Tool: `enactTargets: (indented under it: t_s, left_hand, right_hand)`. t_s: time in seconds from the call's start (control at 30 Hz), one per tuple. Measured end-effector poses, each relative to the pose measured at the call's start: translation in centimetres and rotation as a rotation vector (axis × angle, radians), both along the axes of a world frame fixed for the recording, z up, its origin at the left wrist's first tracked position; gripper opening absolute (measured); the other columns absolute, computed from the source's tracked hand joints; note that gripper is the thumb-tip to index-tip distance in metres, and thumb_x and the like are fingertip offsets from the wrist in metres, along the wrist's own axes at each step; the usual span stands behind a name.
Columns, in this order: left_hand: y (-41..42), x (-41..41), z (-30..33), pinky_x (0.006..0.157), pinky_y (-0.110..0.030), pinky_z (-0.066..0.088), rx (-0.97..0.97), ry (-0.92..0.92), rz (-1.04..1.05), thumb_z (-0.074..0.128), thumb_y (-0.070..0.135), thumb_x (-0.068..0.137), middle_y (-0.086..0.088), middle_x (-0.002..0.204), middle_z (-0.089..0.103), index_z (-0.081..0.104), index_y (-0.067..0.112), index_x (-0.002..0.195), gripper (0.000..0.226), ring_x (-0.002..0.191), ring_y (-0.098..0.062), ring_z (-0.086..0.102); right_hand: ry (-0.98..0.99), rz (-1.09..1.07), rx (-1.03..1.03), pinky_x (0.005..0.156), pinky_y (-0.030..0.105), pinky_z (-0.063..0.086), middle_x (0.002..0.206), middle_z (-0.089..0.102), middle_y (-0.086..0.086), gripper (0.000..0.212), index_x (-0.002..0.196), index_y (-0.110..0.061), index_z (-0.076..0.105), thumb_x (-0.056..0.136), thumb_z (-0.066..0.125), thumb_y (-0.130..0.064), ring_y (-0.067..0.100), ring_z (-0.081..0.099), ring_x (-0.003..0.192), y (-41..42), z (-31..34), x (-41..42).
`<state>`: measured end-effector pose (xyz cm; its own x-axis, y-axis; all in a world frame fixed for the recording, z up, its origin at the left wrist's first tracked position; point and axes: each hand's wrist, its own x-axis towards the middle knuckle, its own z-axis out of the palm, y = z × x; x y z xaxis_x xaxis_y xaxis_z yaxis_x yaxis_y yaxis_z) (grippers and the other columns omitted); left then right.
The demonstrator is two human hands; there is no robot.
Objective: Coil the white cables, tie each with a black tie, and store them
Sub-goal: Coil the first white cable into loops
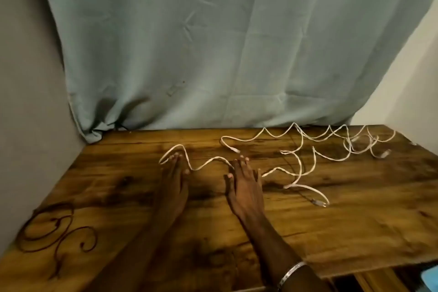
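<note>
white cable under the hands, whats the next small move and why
Probably pinch the white cable with the left hand at the loop by its fingertips and start drawing it in. Both hands lie flat and open, the right hand over the cable, which sprawls uncoiled across the wooden table.

Bare forearms — seemingly silver bangle

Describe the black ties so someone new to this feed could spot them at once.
Start at the wooden table and follow its near edge to the left corner, by the grey wall. There lie the black ties, thin dark strands curled in loose loops. Unlike the white cables sprawled near the hands and to the far right, they are dark and lie untouched.
</note>
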<state>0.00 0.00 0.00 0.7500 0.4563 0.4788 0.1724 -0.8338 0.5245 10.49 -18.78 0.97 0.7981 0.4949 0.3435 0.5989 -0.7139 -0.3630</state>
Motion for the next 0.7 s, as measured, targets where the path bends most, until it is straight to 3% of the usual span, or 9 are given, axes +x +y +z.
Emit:
enactTargets:
  t_s: [0.13, 0.23, 0.33, 0.43, 0.5, 0.53, 0.57, 0.63, 0.7]
  left_hand:
    - [0.7, 1.3, -0.1, 0.124, -0.048, 0.02, 0.012, 0.054, 0.022, 0.029, 0.04, 0.104, -0.004, 0.164, 0.027, 0.029, 0.017, 0.157, 0.057, 0.152, -0.02, 0.022]
    - [0.6, 1.5, -0.4, 0.122, -0.051, 0.023, 0.045, 0.065, -0.039, 0.048, 0.023, 0.102, -0.01, 0.16, 0.034, 0.034, 0.015, 0.154, 0.054, 0.149, -0.026, 0.028]
    - [0.9, 1.5, -0.5, 0.119, -0.053, 0.029, 0.022, 0.058, -0.048, 0.046, 0.027, 0.101, -0.012, 0.157, 0.04, 0.043, 0.012, 0.15, 0.051, 0.146, -0.03, 0.034]
    - [0.5, 1.3, -0.1, 0.116, -0.053, 0.035, 0.043, 0.079, -0.108, 0.038, 0.038, 0.1, -0.007, 0.155, 0.043, 0.047, 0.018, 0.147, 0.052, 0.145, -0.027, 0.036]
    - [0.2, 1.0, 0.2, 0.114, -0.052, 0.037, 0.04, 0.092, -0.149, 0.035, 0.043, 0.102, -0.005, 0.153, 0.046, 0.05, 0.02, 0.144, 0.05, 0.143, -0.025, 0.039]
    - [0.0, 0.9, 0.2, 0.113, -0.051, 0.037, 0.017, 0.085, -0.183, 0.032, 0.047, 0.103, -0.005, 0.152, 0.047, 0.052, 0.02, 0.142, 0.051, 0.142, -0.025, 0.04]
    - [-0.3, 0.5, 0.5, 0.112, -0.05, 0.038, -0.016, 0.085, -0.213, 0.028, 0.052, 0.104, -0.004, 0.149, 0.05, 0.055, 0.02, 0.139, 0.055, 0.14, -0.024, 0.042]
    - [-1.7, -0.4, 1.2, 0.107, -0.045, 0.043, -0.067, 0.014, -0.296, 0.027, 0.057, 0.101, 0.0, 0.137, 0.058, 0.062, 0.021, 0.13, 0.058, 0.131, -0.021, 0.051]
    - [-4.4, -1.4, 2.1, 0.099, -0.036, 0.047, -0.19, -0.048, -0.355, 0.034, 0.054, 0.102, 0.011, 0.122, 0.065, 0.068, 0.03, 0.12, 0.045, 0.116, -0.01, 0.059]
  right_hand:
    - [-0.163, -0.008, 0.05, 0.129, 0.045, 0.01, 0.166, 0.037, 0.006, 0.052, 0.155, -0.016, 0.043, 0.108, 0.036, -0.036, 0.019, 0.02, 0.158, 0.6, 0.4, 0.0]
    - [-0.265, 0.102, 0.252, 0.128, 0.052, 0.016, 0.156, 0.051, 0.004, 0.041, 0.143, -0.018, 0.057, 0.104, 0.048, -0.028, 0.016, 0.03, 0.155, -0.4, 1.3, -1.3]
    - [-0.399, -0.144, 0.226, 0.126, 0.062, 0.01, 0.154, 0.051, 0.008, 0.04, 0.135, -0.022, 0.062, 0.095, 0.063, -0.03, 0.022, 0.03, 0.155, -3.9, 2.7, -1.2]
    - [-0.145, -0.562, -0.062, 0.121, 0.067, -0.001, 0.15, 0.054, 0.013, 0.047, 0.134, -0.022, 0.061, 0.092, 0.064, -0.042, 0.036, 0.028, 0.155, -8.9, 4.2, -0.8]
    - [0.113, -0.607, -0.2, 0.121, 0.068, -0.001, 0.135, 0.065, 0.007, 0.03, 0.122, -0.023, 0.065, 0.097, 0.055, -0.036, 0.032, 0.041, 0.146, -11.5, 4.2, -0.8]
    - [0.168, -0.591, -0.228, 0.122, 0.066, 0.006, 0.128, 0.067, 0.005, 0.022, 0.116, -0.023, 0.065, 0.1, 0.051, -0.031, 0.029, 0.05, 0.138, -12.3, 4.1, -0.8]
    - [0.192, -0.556, -0.215, 0.122, 0.061, 0.018, 0.123, 0.069, 0.005, 0.019, 0.114, -0.022, 0.064, 0.101, 0.05, -0.027, 0.03, 0.056, 0.131, -12.6, 3.9, -0.8]
    - [0.221, -0.462, -0.03, 0.108, 0.047, 0.042, 0.117, 0.071, 0.008, 0.021, 0.115, -0.017, 0.064, 0.103, 0.052, -0.03, 0.034, 0.063, 0.119, -12.1, 4.7, -1.5]
    - [0.246, -0.355, 0.173, 0.094, 0.042, 0.051, 0.113, 0.074, 0.008, 0.024, 0.119, -0.018, 0.067, 0.103, 0.055, -0.03, 0.033, 0.067, 0.111, -10.5, 5.9, -3.2]
